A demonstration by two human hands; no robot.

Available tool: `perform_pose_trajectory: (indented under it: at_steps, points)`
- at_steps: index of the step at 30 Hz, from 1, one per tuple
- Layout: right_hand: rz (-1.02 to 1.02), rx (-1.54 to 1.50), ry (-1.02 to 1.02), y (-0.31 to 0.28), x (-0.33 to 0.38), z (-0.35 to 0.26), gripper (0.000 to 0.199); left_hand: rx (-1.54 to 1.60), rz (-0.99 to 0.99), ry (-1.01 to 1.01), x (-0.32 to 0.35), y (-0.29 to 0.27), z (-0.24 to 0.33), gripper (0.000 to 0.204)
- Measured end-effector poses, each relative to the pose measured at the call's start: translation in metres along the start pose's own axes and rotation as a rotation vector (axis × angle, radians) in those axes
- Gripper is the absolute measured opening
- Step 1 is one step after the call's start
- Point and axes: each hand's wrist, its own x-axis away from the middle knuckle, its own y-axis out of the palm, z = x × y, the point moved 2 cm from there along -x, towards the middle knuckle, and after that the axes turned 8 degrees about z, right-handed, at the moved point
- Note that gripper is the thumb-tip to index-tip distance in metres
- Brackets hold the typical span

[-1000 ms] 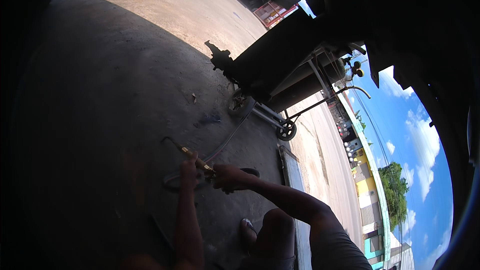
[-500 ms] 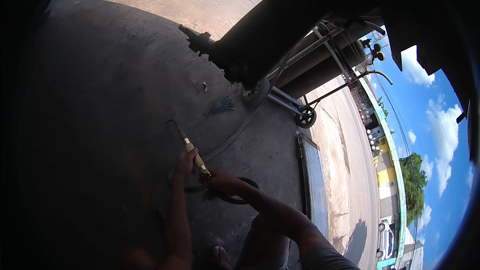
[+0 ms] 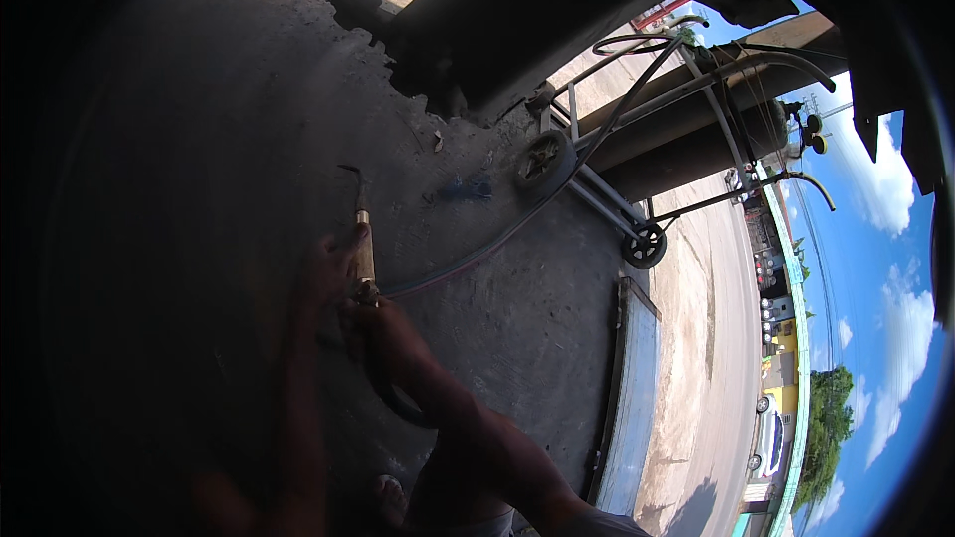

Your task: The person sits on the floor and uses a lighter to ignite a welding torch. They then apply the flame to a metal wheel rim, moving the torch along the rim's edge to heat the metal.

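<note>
A brass gas torch [image 3: 365,249] with a thin, bent dark tip stands nearly upright in the picture, over the shaded floor. My right hand [image 3: 373,326] is closed round its rear end, just below the valve fittings. My left hand [image 3: 326,268] is at the left side of the torch body, its fingers bent against the brass; deep shade blurs their outline. Twin gas hoses [image 3: 458,267] run from near the torch toward the cylinder cart, and a dark loop of hose hangs under my right forearm. Nothing touches the torch tip.
A wheeled cart [image 3: 607,194] carries a long gas cylinder [image 3: 667,159] with gauges [image 3: 818,134]. Behind it is a large dark ragged-edged metal body [image 3: 468,35]. A long pale metal beam [image 3: 632,378] lies right of my arm. Sunlit road and a parked white car [image 3: 767,436] lie beyond.
The torch and both hands have moved up and left in the picture, and the torch has turned more upright. The view has shifted, showing more of the cart.
</note>
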Motion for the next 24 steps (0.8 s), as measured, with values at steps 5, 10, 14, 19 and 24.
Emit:
perform_pose_trajectory:
  at_steps: [5, 10, 14, 19, 24]
  points:
    - [0.024, -0.214, 0.005, 0.003, 0.020, -0.013, 0.011, 0.626, 0.230, -0.171, -0.017, -0.007, 0.008, 0.044]
    - [0.093, -0.317, 0.002, 0.004, 0.041, -0.017, 0.013, 1.065, 0.198, -0.396, -0.023, 0.030, 0.007, 0.013]
    - [0.083, -0.191, -0.066, 0.002, 0.054, -0.020, 0.016, 0.832, 0.113, -0.255, -0.017, 0.053, 0.030, 0.016]
    - [0.194, 0.069, -0.105, -0.005, 0.087, -0.014, 0.020, 0.513, 0.027, -0.113, -0.022, 0.048, 0.065, 0.023]
    - [0.313, 0.182, -0.102, -0.010, 0.134, -0.001, 0.023, 0.087, -0.014, 0.182, -0.031, 0.013, 0.082, 0.031]
